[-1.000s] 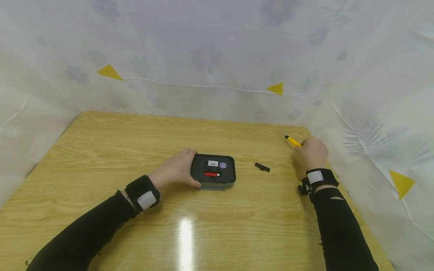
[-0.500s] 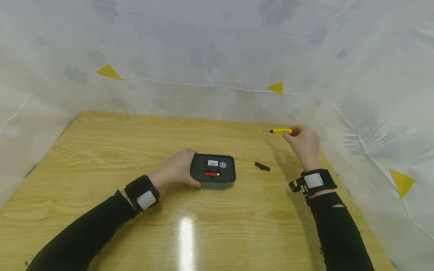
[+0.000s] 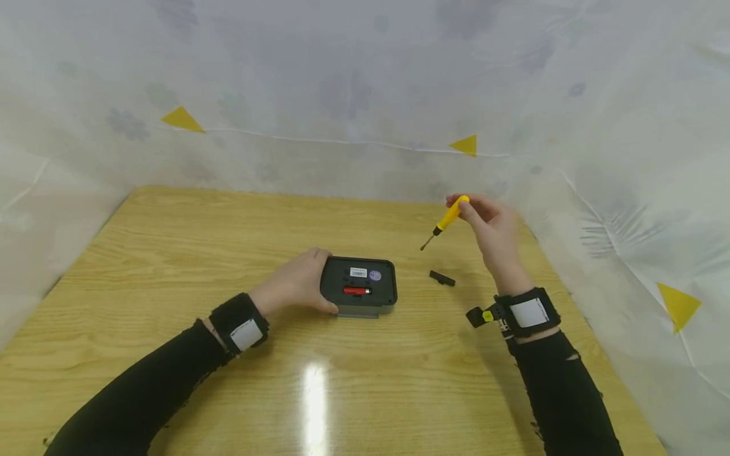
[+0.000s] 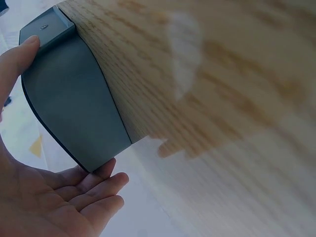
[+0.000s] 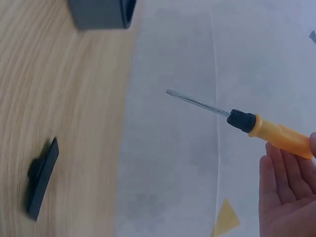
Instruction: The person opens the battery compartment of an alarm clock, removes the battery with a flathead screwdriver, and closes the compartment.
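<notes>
Screwdriver [image 3: 452, 214] aloft, right hand [image 3: 495, 235] pinching it toward the table's [image 3: 239, 221] far-right corner; left hand [image 3: 293, 282] clasps the dark case [image 3: 381, 292]!

The tabletop [image 3: 222, 221] in front of me is yellowish wood, its grain running side to side, glossy enough to throw back a white streak of light [image 3: 314, 405] on the person's side. Near the middle rests a dark case [image 3: 358, 284], labelled face up; to its right, apart from it, a small black strip [image 3: 441, 278] lies aslant.
</notes>
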Action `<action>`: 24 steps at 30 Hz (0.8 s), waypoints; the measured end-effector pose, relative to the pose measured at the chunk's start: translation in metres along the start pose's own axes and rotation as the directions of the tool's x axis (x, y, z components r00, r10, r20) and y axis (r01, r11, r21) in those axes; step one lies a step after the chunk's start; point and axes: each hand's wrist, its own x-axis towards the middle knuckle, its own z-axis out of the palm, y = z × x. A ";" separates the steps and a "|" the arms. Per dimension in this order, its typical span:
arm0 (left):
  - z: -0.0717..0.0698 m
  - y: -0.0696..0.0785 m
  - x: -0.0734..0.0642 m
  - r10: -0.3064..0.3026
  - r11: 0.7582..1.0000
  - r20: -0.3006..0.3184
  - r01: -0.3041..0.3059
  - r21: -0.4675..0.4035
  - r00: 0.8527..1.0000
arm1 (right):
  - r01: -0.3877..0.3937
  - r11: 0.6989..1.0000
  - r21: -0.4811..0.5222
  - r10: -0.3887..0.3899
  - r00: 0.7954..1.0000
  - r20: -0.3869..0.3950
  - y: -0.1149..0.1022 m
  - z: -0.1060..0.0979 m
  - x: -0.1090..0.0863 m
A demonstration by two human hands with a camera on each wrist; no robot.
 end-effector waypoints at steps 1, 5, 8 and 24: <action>0.000 0.000 0.000 0.001 1.000 -0.001 -0.001 0.001 1.000 | -0.009 0.996 0.087 0.006 0.999 0.033 -0.001 0.003 -0.001; 0.000 -0.001 0.000 0.005 1.000 -0.001 -0.005 0.004 1.000 | -0.079 0.939 0.335 0.040 0.992 0.121 -0.008 0.012 -0.005; 0.000 -0.001 -0.001 0.007 1.000 0.002 -0.007 0.005 1.000 | -0.113 0.876 0.469 0.048 0.988 0.149 -0.012 0.020 -0.009; -0.006 0.000 -0.005 -0.017 1.000 0.023 0.017 0.005 1.000 | -0.204 0.701 0.683 0.040 0.968 0.248 -0.020 0.049 -0.022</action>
